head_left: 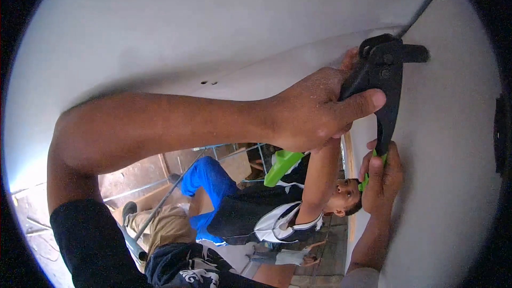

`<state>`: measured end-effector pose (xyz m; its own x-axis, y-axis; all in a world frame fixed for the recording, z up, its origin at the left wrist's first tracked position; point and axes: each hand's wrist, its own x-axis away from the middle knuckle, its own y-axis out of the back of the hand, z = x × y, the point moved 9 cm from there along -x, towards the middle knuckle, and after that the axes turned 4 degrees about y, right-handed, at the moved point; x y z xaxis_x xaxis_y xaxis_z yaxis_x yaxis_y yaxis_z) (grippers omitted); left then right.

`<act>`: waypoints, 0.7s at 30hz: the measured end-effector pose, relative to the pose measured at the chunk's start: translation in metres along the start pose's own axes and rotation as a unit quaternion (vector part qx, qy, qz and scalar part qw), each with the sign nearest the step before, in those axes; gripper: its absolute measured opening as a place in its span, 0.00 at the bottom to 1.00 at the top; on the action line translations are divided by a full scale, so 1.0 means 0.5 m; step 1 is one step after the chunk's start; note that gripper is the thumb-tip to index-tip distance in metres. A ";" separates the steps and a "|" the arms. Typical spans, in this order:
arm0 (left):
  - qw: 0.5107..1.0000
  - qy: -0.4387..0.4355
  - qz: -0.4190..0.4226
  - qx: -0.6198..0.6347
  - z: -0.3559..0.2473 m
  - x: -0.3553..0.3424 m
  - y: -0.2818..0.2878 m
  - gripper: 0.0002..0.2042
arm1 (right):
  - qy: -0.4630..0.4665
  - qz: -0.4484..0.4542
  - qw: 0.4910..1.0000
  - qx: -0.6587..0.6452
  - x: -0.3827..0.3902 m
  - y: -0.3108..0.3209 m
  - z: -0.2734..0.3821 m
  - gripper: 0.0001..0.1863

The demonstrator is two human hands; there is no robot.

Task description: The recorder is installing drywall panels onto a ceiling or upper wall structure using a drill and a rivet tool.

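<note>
My left hand (325, 112) grips the upper body of a black metal hand tool (389, 69), thumb across it, against a pale smooth panel (448, 128). My right hand (384, 181) is closed round the tool's green lower grip (380, 159), at the right. A green plastic piece (282, 166) shows below my left wrist; I cannot tell what it joins. A dark cable (426, 2) runs over the panel to behind the tool's head. Two small holes (208, 82) are in the surface above my left forearm.
A co-worker (256, 216) in dark top and blue trousers is close below, an arm raised behind my left hand. Metal scaffold bars (170, 202) cross the lower left. Another person (290, 256) is farther back. A dark fitting (498, 133) sits at the right rim.
</note>
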<state>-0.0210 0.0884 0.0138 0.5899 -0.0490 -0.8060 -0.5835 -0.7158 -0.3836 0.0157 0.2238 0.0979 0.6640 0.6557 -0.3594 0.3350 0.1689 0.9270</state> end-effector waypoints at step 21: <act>0.987 -0.101 -0.127 0.013 -0.016 -0.019 0.015 0.24 | 0.022 -0.032 0.991 0.130 -0.004 0.034 0.018 0.22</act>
<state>-0.0268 0.0778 0.0223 0.5973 0.2716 -0.7546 -0.4463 -0.6692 -0.5941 0.0261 0.2186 0.1134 0.6082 0.6814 -0.4071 0.5401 0.0206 0.8414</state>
